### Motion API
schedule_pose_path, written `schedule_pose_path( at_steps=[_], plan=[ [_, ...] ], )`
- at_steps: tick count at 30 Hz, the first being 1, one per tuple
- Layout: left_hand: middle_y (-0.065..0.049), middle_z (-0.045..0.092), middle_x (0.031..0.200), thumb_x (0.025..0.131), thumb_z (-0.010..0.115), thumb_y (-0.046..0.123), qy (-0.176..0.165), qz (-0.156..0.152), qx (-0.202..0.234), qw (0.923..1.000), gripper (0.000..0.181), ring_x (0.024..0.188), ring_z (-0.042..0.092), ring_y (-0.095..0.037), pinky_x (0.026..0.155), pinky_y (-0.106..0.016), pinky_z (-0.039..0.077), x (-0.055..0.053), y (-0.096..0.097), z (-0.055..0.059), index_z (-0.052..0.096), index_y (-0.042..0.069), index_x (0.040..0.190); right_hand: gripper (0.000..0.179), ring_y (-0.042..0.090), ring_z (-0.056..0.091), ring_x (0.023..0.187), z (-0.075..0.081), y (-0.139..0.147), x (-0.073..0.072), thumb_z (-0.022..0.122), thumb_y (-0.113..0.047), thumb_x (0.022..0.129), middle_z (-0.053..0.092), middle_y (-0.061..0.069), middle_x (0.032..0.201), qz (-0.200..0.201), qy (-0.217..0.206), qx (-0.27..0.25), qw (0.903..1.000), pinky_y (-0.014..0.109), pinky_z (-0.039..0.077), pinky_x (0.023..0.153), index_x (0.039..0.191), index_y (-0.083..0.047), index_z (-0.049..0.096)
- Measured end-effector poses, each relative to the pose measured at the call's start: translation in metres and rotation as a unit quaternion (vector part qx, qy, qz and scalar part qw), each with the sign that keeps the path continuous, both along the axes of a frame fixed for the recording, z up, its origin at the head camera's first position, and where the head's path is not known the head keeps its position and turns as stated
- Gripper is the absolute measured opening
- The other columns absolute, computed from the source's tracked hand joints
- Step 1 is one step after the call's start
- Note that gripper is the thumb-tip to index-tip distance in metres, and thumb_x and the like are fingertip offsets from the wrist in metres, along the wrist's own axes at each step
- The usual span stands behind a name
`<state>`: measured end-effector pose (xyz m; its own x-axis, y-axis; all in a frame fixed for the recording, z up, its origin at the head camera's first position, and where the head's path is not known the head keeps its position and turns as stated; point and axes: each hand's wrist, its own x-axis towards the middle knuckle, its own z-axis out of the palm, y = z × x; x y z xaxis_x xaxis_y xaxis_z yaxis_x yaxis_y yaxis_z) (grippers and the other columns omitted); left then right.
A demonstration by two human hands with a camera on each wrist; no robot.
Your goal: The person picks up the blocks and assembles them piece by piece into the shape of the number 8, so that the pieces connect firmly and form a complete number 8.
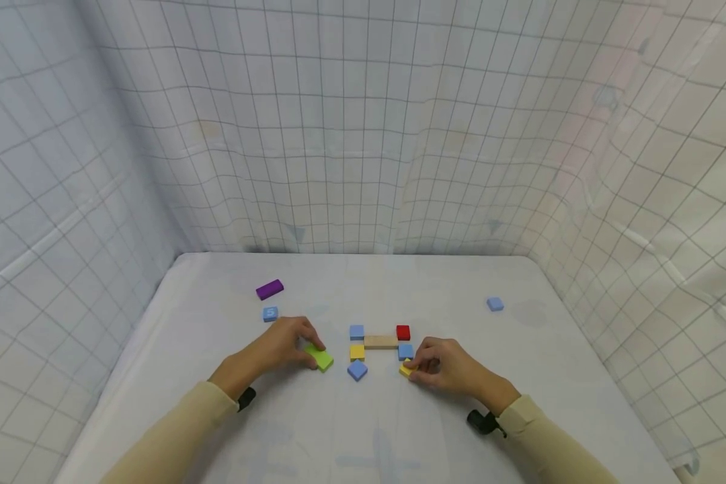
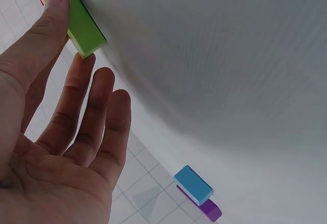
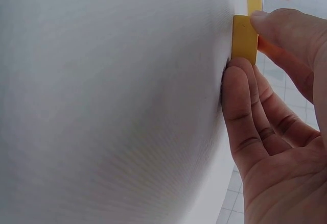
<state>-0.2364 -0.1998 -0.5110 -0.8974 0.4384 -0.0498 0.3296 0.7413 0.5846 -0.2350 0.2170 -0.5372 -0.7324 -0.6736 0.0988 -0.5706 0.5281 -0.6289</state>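
Nearest us, two beige sleeves [image 1: 175, 433] stretch over the white cloth-covered table [image 1: 314, 437] from its near side. We see the right hand [image 1: 454, 366] pinch a small yellow rectangular block [image 1: 404, 370] near mid-table, thumb and fingertips only its width apart. Left of it lies a flat blue square block [image 1: 357, 370], turned cornerwise. The left hand [image 1: 287, 344], toward the left edge, grips a lime-green rectangular block [image 1: 323, 359] between thumb and forefinger, its other fingers loosely extended. Between the hands we find a yellow square block [image 1: 357, 352] and a medium-blue square block [image 1: 405, 352], then a pale wooden bar [image 1: 380, 342], a light-blue square block [image 1: 356, 332] and a small red block [image 1: 402, 333]. Farther off, we spot a blue block marked 5 [image 1: 269, 314] and a purple oblong block [image 1: 269, 290] toward the far left corner, a periwinkle block [image 1: 495, 304] toward the far right corner, and a gridded white curtain [image 1: 369, 134] behind the far edge.
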Motion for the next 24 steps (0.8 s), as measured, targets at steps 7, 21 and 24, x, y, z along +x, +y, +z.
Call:
schedule_pose_path(
  at_steps=[7,21,24],
  plan=[
    [0.008,0.076,0.114,0.088,0.105,0.020,0.010,-0.035,-0.005,0.9993,0.024,0.114,0.069,-0.016,0.109,-0.046,0.062,0.006,0.004,-0.001,0.094,0.026,0.108,0.016,-0.003,0.068,0.094,-0.001,0.001,0.000,0.094,-0.018,0.101,0.077,-0.008,0.109,0.005,0.007,0.000,1.0000,0.020,0.065,0.085,0.117,-0.020,0.092],
    [0.012,0.074,0.111,0.086,0.106,0.023,0.032,-0.071,-0.003,0.9969,0.027,0.109,0.066,-0.010,0.104,-0.039,0.061,0.016,0.012,-0.006,0.094,0.028,0.110,0.016,-0.002,0.068,0.093,-0.001,0.002,0.000,0.094,-0.016,0.101,0.077,-0.007,0.109,0.005,0.013,-0.006,0.9999,0.020,0.065,0.084,0.116,-0.019,0.092],
    [0.012,0.074,0.111,0.086,0.106,0.024,0.029,-0.070,-0.006,0.9971,0.027,0.109,0.066,-0.010,0.106,-0.041,0.061,0.018,0.016,-0.005,0.094,0.027,0.110,0.016,-0.002,0.068,0.092,-0.003,0.002,-0.001,0.094,-0.016,0.101,0.077,-0.006,0.109,0.007,0.018,-0.008,0.9998,0.020,0.065,0.083,0.116,-0.019,0.092]
  ],
)
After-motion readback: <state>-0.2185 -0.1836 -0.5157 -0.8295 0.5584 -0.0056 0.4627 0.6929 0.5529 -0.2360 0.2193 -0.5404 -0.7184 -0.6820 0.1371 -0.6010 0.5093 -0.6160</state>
